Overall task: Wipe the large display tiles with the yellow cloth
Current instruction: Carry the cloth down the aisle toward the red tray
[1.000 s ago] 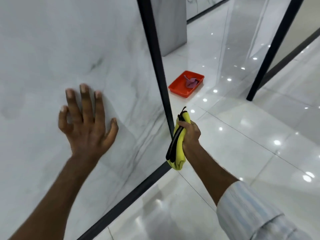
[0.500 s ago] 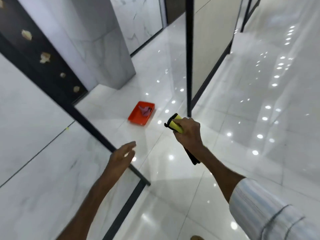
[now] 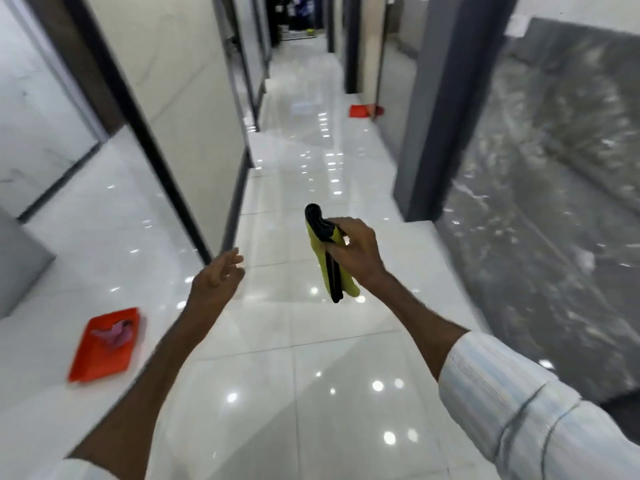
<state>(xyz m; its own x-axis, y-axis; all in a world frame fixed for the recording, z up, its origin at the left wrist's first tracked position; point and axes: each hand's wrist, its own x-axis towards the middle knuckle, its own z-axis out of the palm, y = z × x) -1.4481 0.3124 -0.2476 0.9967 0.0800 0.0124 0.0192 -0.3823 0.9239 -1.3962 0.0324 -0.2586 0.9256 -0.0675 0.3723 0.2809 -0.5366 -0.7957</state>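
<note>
Centre frame, a person's right hand (image 3: 353,252) grips a folded yellow cloth (image 3: 323,258), fingers and thumb curled round its upper half. The cloth is soft, with a black band along its fold, and hangs in a long narrow strip above the floor, apart from the tiles on either side. Left of it, the left hand (image 3: 216,277) is held out loosely with fingers relaxed and holding nothing; its fingertips are blurred. A pale striped sleeve (image 3: 519,403) is cut off at the lower right corner. Below lies a glossy white floor (image 3: 294,375) dotted with reflected lights. At lower left a red plastic tray (image 3: 104,344) holds a crumpled pink rag (image 3: 116,332), both smeared by blur. A tall cream tile (image 3: 187,91) in a black frame stands at upper left; a dark grey tile (image 3: 554,202) with white veining fills the right, its detail blurred. A second red tray (image 3: 360,110) sits far up the aisle, partly hidden by a grey post (image 3: 429,133)
</note>
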